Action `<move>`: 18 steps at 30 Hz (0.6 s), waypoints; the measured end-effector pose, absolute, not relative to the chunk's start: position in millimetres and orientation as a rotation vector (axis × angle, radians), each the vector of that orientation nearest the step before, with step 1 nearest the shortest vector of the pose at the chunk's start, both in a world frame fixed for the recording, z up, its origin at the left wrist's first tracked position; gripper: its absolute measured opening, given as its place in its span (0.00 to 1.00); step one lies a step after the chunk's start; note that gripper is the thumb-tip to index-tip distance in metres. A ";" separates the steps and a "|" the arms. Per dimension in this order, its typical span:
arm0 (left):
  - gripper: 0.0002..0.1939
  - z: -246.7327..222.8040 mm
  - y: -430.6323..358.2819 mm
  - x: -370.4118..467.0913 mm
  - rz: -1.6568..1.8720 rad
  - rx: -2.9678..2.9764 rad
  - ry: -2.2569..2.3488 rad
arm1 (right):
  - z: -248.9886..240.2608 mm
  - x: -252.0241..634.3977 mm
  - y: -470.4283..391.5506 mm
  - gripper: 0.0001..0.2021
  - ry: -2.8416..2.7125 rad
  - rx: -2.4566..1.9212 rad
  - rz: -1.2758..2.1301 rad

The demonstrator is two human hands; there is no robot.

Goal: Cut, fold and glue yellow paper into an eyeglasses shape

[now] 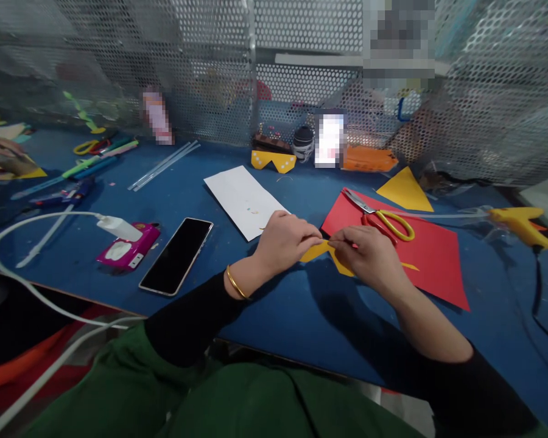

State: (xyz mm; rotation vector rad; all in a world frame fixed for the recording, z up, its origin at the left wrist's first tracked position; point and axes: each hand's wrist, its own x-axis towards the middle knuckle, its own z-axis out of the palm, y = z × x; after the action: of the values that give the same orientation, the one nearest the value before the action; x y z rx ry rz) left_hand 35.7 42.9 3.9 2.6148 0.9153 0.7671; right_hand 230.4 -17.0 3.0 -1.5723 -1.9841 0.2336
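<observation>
Both hands pinch a small yellow paper piece [343, 263] above the blue table. My left hand [287, 242] is closed on its left part, and my right hand [369, 252] closes on it near the middle, fingertips almost meeting. Parts of the paper are hidden by the fingers. Red paper [438, 261] lies under and beyond my right hand, with yellow-handled scissors [393, 224] on top, their blades pointing away to the left. A white sheet [242, 198] with small scraps on it lies just beyond my left hand.
A black-screened phone [177, 257] and a magenta power adapter [130, 246] with a white plug lie left. At right is a yellow glue gun [520, 222]; a yellow triangle [406, 190] and yellow cut-out [273, 161] lie farther back. Another person's hand [0, 155] is far left.
</observation>
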 end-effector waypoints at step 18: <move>0.10 1.4 45.8 36.9 0.614 2.339 0.908 | 6.8 228.3 -19.2 0.11 -1.898 -1.703 0.574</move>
State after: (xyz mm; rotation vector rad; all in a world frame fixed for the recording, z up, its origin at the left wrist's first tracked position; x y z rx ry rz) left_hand 36.9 45.8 1.4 2.3387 0.9081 0.6141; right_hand 228.3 -19.2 6.8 -1.7026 -1.8979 0.5740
